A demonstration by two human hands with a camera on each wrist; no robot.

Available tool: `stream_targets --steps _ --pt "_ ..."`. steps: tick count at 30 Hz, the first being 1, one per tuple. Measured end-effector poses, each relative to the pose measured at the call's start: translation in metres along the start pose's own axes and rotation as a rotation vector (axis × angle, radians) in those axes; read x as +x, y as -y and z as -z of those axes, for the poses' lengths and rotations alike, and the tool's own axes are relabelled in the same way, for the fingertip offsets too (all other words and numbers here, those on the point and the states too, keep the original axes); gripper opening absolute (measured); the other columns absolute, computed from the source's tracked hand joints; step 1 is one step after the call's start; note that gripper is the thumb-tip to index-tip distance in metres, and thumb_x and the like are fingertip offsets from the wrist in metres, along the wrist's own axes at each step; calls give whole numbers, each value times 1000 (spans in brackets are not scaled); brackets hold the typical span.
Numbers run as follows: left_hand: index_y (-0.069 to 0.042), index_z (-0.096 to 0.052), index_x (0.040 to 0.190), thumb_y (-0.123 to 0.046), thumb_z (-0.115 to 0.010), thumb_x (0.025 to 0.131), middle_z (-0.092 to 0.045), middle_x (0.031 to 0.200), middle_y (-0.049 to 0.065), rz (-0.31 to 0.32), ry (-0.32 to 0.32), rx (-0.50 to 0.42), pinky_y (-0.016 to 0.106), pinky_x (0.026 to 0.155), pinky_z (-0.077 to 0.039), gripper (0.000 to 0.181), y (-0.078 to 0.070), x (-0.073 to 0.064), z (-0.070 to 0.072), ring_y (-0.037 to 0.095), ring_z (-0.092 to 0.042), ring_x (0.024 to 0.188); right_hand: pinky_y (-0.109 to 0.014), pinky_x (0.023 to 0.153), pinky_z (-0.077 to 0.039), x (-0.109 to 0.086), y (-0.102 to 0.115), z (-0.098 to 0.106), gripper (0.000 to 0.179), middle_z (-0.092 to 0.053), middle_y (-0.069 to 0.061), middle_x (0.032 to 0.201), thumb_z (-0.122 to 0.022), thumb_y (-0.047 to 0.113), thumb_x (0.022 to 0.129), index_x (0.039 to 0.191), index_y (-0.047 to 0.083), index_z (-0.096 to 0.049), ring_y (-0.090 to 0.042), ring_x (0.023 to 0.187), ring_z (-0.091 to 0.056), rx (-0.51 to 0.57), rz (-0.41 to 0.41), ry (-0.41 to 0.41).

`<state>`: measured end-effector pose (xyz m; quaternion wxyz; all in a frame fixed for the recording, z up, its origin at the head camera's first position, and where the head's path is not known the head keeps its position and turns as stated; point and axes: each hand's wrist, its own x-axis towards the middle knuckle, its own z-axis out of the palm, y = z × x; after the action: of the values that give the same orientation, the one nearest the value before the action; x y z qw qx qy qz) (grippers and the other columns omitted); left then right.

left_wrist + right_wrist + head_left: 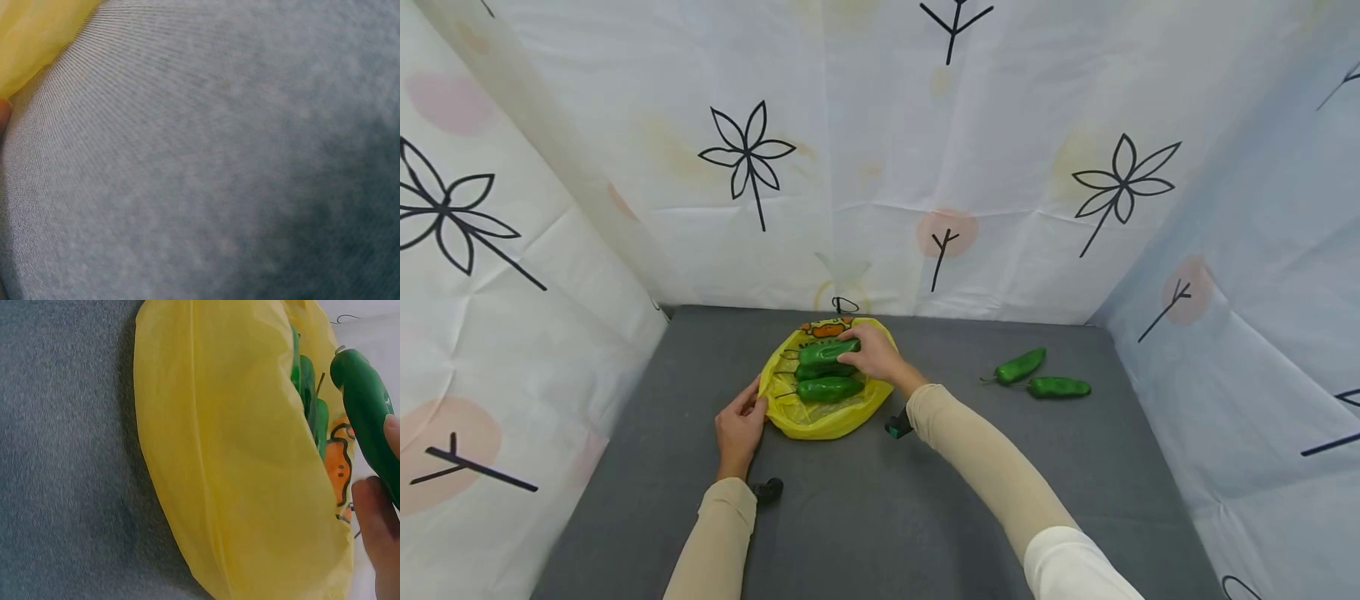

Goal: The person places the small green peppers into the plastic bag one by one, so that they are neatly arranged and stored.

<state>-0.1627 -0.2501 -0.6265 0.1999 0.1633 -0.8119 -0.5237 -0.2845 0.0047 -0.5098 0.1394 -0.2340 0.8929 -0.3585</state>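
A yellow plastic bag point(820, 430) with an orange cartoon print lies with its mouth spread wide on the grey table. Inside it are green peppers point(829, 389), stems toward the left. My right hand point(872, 354) grips another green pepper point(831, 352) between thumb and fingers, over the far part of the bag. The right wrist view shows this held pepper point(365, 406) raised beside the bag's rim. At the bag's left edge, my left hand point(741, 429) pinches the rim between thumb and fingers. Only a fingertip and some yellow plastic point(37, 37) show in the left wrist view.
Two more green peppers, one slanted point(1021, 366) and one lying level point(1060, 387), rest on the table point(865, 517) to the right. Patterned white cloth point(865, 167) hangs behind and at both sides. A black wrist device point(767, 491) sits at the left wrist.
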Motion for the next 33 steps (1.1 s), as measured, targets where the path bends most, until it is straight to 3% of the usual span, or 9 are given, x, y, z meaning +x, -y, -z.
stream_targets --steps 12,23,33 --pt "-33 -70 133 -23 -68 96 -79 101 10 -2 -4 -15 9 63 -51 38 3 1 -1 -6 -63 67 -50 113 -45 3 4 -13 41 -53 -13 149 -69 19 98 137 6 -64 -33 141 -47 56 -46 -30" --pt "-29 -70 133 -21 -68 96 -79 100 12 -1 -12 -9 8 61 -48 38 1 -1 -1 -5 -59 66 -47 112 -45 10 2 -21 41 -52 -11 149 -67 18 99 139 8 -62 -31 140 -48 42 -111 -2" --pt "-29 -69 135 -21 -68 96 -79 105 14 15 4 -31 8 62 -50 39 -1 -1 1 -7 -61 67 -49 114 -44 12 1 -22 43 -52 -14 150 -68 16 99 140 7 -61 -32 142 -47 33 -111 -2"
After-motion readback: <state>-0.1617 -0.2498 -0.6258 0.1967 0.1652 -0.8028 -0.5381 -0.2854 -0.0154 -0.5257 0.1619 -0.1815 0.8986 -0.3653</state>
